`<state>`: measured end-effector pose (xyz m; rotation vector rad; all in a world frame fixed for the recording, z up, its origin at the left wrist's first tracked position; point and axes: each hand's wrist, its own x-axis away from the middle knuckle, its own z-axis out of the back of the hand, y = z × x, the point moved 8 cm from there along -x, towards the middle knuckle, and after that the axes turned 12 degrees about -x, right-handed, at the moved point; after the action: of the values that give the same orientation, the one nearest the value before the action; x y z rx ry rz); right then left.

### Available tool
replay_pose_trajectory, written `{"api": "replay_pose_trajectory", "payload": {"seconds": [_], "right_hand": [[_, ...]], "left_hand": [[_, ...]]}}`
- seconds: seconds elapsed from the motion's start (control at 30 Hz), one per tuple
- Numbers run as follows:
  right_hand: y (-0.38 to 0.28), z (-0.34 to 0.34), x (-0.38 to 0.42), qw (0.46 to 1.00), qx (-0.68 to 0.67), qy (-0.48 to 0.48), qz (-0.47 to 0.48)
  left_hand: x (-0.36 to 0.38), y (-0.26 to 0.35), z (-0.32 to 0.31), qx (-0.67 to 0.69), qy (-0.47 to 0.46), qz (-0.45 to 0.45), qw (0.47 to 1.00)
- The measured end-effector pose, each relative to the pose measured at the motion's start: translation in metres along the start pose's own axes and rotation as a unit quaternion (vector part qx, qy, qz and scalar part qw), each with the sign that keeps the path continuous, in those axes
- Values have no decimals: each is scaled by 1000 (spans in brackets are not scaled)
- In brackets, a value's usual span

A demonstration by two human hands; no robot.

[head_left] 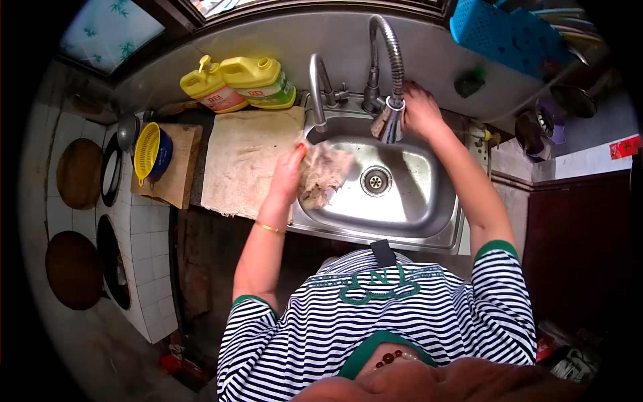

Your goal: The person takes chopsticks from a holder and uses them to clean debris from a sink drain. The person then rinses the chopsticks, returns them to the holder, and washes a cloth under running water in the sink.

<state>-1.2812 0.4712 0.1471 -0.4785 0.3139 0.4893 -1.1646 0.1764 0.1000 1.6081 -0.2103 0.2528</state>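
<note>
My left hand (pixel 288 173) is closed on a crumpled beige rag (pixel 325 174), which hangs over the left edge of the steel sink (pixel 435 208). My right hand (pixel 422 112) reaches to the back right of the sink, just beside the faucet with a coiled neck (pixel 392 53). Its fingertips point toward the wall, and what they touch, if anything, is hidden. A second, plain curved faucet (pixel 317 90) stands to the left. Around the drain (pixel 376 181) the basin floor shines, with no running water visible.
A worn beige cloth sheet (pixel 244 157) covers the counter left of the sink. Behind it stand two yellow jugs (pixel 260 84) (pixel 211 87). A yellow strainer (pixel 146 151) sits in a blue bowl on a wooden board (pixel 184 164). A blue basket (pixel 506 37) hangs upper right.
</note>
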Motion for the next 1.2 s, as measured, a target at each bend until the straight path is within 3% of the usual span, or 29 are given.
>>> {"api": "replay_pose_trajectory", "payload": {"seconds": [0.07, 0.13, 0.2, 0.57, 0.67, 0.77, 0.8, 0.83, 0.87, 0.93, 0.97, 1.07, 1.13, 1.17, 1.2], "right_hand": [[11, -13, -6, 997, 30, -72, -15], [14, -15, -8, 997, 48, -66, -2], [18, -18, -6, 996, 53, -73, -9], [20, -12, 13, 999, 21, -33, 4], [8, 8, 20, 993, 30, 95, 56], [5, 8, 39, 980, -164, 108, -41], [13, -16, 49, 963, -227, 41, -136], [22, -52, 63, 886, -403, 18, -227], [23, -85, 77, 769, -561, -4, -308], [-9, -97, 98, 562, -735, -68, -374], [-6, -108, 104, 540, -760, -65, -356], [1, -99, 112, 561, -733, 16, -384], [7, -85, 113, 512, -755, 141, -386], [4, -74, 120, 481, -755, 151, -419], [-4, -75, 119, 504, -749, 142, -406]], "left_hand": [[-2, 4, -45, 153, -42, 40, 987], [-8, -8, -78, 272, -93, 93, 953], [-8, -5, -106, 306, -173, 71, 933], [-18, -22, -163, 340, -137, 70, 928], [-21, -39, -162, 340, -109, 79, 931], [-22, -41, -166, 336, -85, 73, 935], [-21, -41, -167, 333, -80, 70, 937], [-16, -38, -168, 333, -82, 73, 937], [-15, -44, -169, 325, -81, 88, 938], [-19, -55, -169, 310, -83, 115, 940], [-27, -67, -162, 290, -65, 109, 949], [-30, -73, -149, 291, -9, 114, 950], [-27, -75, -146, 306, 11, 138, 942], [-33, -89, -142, 319, 19, 151, 936], [-37, -98, -140, 332, 28, 163, 929]]}}
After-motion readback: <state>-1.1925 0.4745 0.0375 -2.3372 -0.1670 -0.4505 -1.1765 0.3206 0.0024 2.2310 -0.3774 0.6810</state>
